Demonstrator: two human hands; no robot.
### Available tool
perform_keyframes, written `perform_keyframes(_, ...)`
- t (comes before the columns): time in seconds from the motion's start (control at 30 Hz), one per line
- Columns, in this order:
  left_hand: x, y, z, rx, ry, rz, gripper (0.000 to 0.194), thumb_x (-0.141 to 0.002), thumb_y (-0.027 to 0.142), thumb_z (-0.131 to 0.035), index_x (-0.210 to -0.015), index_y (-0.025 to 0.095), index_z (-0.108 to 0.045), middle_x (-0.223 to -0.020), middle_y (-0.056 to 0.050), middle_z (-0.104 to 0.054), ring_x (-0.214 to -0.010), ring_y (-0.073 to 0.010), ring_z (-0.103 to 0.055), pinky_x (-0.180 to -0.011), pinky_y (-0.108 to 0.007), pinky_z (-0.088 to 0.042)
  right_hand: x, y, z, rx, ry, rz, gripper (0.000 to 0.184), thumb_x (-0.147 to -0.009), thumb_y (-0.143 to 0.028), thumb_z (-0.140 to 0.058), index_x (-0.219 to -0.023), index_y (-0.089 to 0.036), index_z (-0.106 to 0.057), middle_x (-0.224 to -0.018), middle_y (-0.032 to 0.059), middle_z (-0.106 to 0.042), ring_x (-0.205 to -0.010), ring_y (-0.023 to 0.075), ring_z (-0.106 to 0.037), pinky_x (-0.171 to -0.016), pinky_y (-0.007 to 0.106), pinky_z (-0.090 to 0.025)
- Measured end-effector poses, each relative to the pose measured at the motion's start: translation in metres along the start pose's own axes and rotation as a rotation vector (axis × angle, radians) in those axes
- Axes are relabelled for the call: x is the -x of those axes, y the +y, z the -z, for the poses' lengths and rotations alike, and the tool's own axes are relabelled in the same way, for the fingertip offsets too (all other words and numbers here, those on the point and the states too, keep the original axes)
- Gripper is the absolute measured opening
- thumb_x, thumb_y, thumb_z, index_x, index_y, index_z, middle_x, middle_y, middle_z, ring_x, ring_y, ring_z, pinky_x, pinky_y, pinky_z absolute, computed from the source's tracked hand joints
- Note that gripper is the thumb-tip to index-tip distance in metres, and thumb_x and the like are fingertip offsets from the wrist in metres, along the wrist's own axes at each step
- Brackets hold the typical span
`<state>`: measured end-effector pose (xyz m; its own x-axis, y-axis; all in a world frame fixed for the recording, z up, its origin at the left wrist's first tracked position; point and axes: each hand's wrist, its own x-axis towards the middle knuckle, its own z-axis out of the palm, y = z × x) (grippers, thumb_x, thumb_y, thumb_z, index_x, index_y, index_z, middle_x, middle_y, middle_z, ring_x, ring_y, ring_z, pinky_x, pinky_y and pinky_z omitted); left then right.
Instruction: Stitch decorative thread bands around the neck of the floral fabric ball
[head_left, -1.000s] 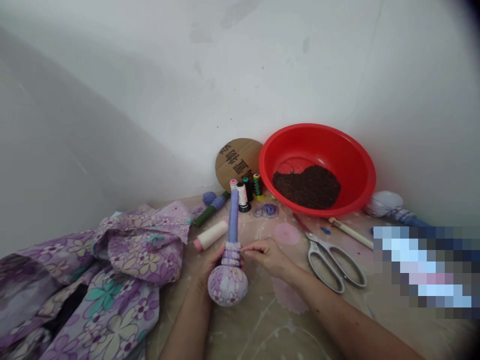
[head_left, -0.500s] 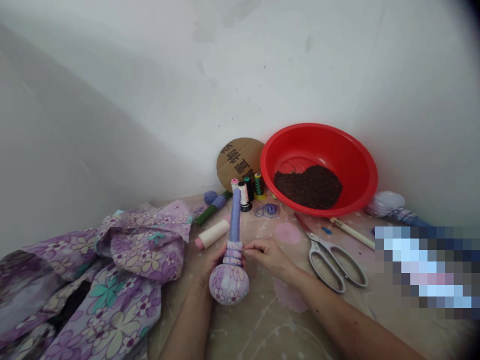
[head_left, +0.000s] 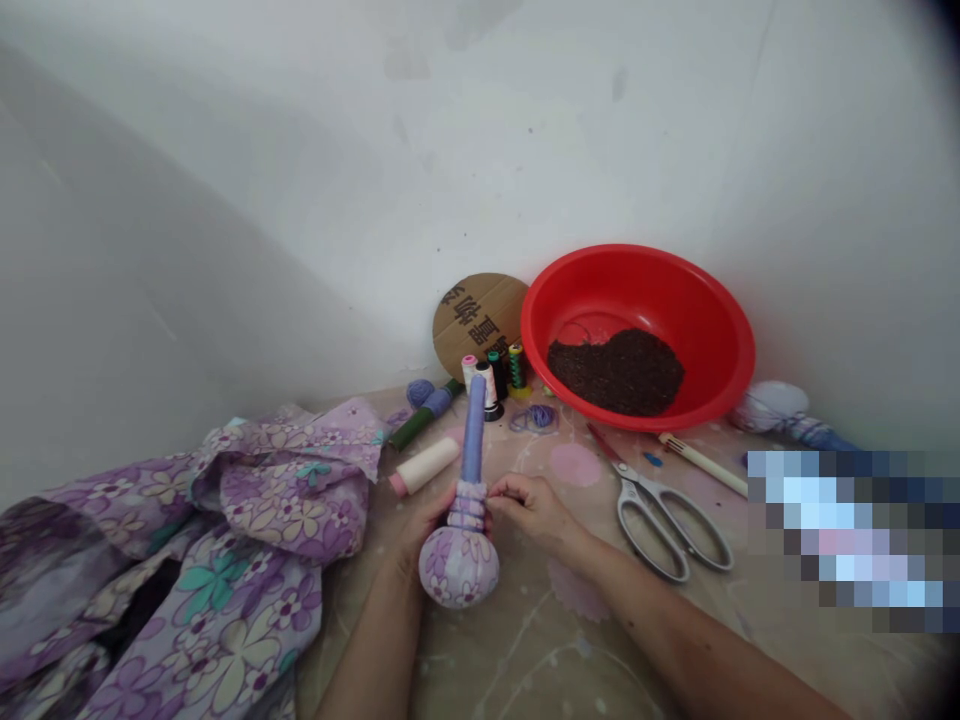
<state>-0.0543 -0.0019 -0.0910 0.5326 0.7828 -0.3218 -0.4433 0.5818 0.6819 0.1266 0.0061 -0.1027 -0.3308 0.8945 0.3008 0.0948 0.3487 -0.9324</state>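
Note:
A stick with a round, stuffed head (head_left: 459, 568) in purple floral cloth stands near the middle, head towards me. Its handle (head_left: 473, 440) is wrapped in purple and points away; gathered cloth at the neck is bound with purple cord. My left hand (head_left: 426, 522) is closed around the neck from behind, its fingers partly hidden. Just right of the neck, my right hand (head_left: 532, 510) pinches thumb and fingers together against the gathered cloth. Whatever lies in that pinch, perhaps a thread end, is too small to make out.
Floral cloth (head_left: 285, 500) is heaped at left. Thread spools (head_left: 484, 385), a white roll (head_left: 426, 466) and a green stick (head_left: 409, 428) lie behind my hands. Scissors (head_left: 660, 520) rest at right, near a red basin (head_left: 637, 415) of dark grains and a white-headed stick (head_left: 776, 405).
Almost nothing differs. My right hand's fingers have shifted very slightly at the neck, and the stick has tilted a touch to the right.

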Motion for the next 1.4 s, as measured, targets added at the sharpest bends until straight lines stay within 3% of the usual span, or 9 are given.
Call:
perform_keyframes(0.2, 0.0, -0.001, -0.003, -0.009, 0.078, -0.014, 0.024, -0.082, 0.034, -0.056, -0.083, 0.01, -0.06, -0.061, -0.005, -0.061, -0.056, -0.0141, -0.062, -0.061, -0.027, -0.049, 0.001, 0.002, -0.005, -0.017, 0.021, -0.009, 0.012, -0.078, -0.023, -0.056, -0.068, -0.017, -0.061, -0.061, -0.001, -0.064, -0.059, 0.0131, -0.059, -0.057, 0.023, -0.044)
perform_keyframes(0.47, -0.001, -0.001, -0.005, -0.009, 0.115, -0.021, 0.025, -0.078, 0.03, -0.062, -0.09, 0.008, -0.062, -0.066, -0.009, -0.065, -0.063, -0.0187, -0.065, -0.063, -0.03, -0.051, 0.001, 0.004, -0.008, -0.022, 0.053, -0.046, 0.006, -0.076, -0.022, -0.055, -0.071, -0.018, -0.054, -0.058, -0.0028, -0.059, -0.056, 0.0122, -0.056, -0.054, 0.022, -0.041)
perform_keyframes(0.7, 0.001, -0.003, -0.014, -0.077, 0.202, -0.069, 0.02, -0.073, 0.028, -0.068, -0.075, 0.009, -0.066, -0.059, -0.007, -0.065, -0.06, -0.0177, -0.063, -0.058, -0.028, -0.048, 0.002, -0.002, -0.007, -0.034, 0.022, -0.037, 0.007, -0.076, -0.018, -0.053, -0.071, -0.019, -0.048, -0.056, -0.0048, -0.054, -0.053, 0.0111, -0.053, -0.053, 0.022, -0.039)
perform_keyframes(0.83, 0.003, -0.002, -0.021, -0.084, 0.234, -0.189, 0.015, -0.065, 0.02, -0.075, -0.071, 0.008, -0.067, -0.06, -0.005, -0.066, -0.056, -0.0131, -0.059, -0.057, -0.025, -0.046, 0.004, -0.004, -0.007, -0.006, 0.018, 0.021, 0.009, -0.075, -0.014, -0.05, -0.082, -0.02, -0.048, -0.06, -0.0051, -0.055, -0.057, 0.0118, -0.053, -0.056, 0.022, -0.04)
perform_keyframes(1.1, 0.005, -0.001, -0.029, -0.086, 0.243, -0.239, 0.016, -0.064, 0.021, -0.075, -0.072, 0.009, -0.068, -0.059, -0.004, -0.065, -0.054, -0.0131, -0.059, -0.055, -0.025, -0.046, 0.006, -0.008, -0.001, 0.194, -0.019, 0.078, 0.023, -0.073, -0.008, -0.046, -0.091, -0.021, -0.051, -0.062, -0.0043, -0.057, -0.06, 0.0135, -0.053, -0.059, 0.023, -0.038)
perform_keyframes(1.2, 0.007, 0.0, -0.029, -0.163, 0.249, -0.282, 0.018, -0.067, 0.025, -0.073, -0.072, 0.009, -0.067, -0.059, -0.006, -0.066, -0.053, -0.0143, -0.059, -0.056, -0.027, -0.047, 0.005, -0.008, 0.003, 0.365, 0.067, 0.119, 0.017, -0.076, -0.01, -0.045, -0.088, -0.02, -0.054, -0.071, 0.001, -0.061, -0.066, 0.0159, -0.055, -0.062, 0.026, -0.04)
perform_keyframes(1.3, 0.005, 0.001, -0.024, -0.225, 0.274, -0.277, 0.023, -0.067, 0.029, -0.073, -0.074, 0.008, -0.066, -0.058, -0.008, -0.066, -0.053, -0.0159, -0.06, -0.057, -0.029, -0.048, 0.006, -0.009, 0.006, 0.522, 0.194, 0.26, 0.016, -0.081, -0.015, -0.044, -0.09, -0.018, -0.056, -0.081, 0.0057, -0.06, -0.072, 0.0176, -0.056, -0.065, 0.028, -0.041)
perform_keyframes(1.4, 0.001, 0.001, -0.02, -0.266, 0.267, -0.321, 0.022, -0.068, 0.03, -0.072, -0.075, 0.009, -0.066, -0.061, -0.007, -0.066, -0.055, -0.0149, -0.059, -0.057, -0.027, -0.047, 0.007, -0.01, 0.005, 0.557, 0.196, 0.368, 0.016, -0.086, -0.02, -0.043, -0.091, -0.018, -0.058, -0.081, 0.0063, -0.059, -0.073, 0.0176, -0.056, -0.064, 0.027, -0.042)
